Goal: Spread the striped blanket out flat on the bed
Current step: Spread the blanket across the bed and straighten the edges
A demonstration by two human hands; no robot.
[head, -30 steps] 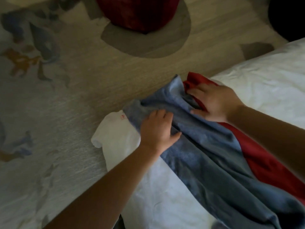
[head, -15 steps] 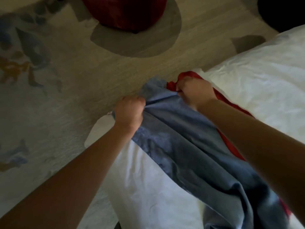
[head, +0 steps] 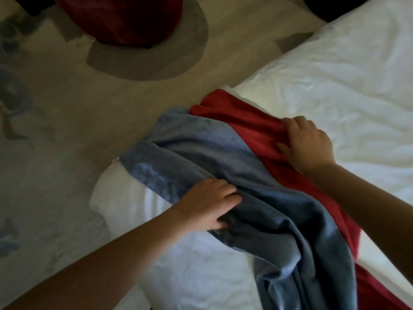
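1. On my feed the striped blanket lies bunched in a diagonal band from the centre of the frame down to the lower right corner, a blue stripe on the left side and a red one on the right.
2. It rests on the white bed, whose corner sits at centre left.
3. The left hand, just below centre, holds the blue stripe: fingers bent over a fold, thumb tucked in from below, fabric gathered between them.
4. The right hand, right of centre, grips the red stripe, fingers curled over a raised ridge of cloth with the thumb set against it.
5. The two hands are well apart across the blanket.
6. A patterned carpet fills the left of the frame; a dark red round object stands at the top edge.
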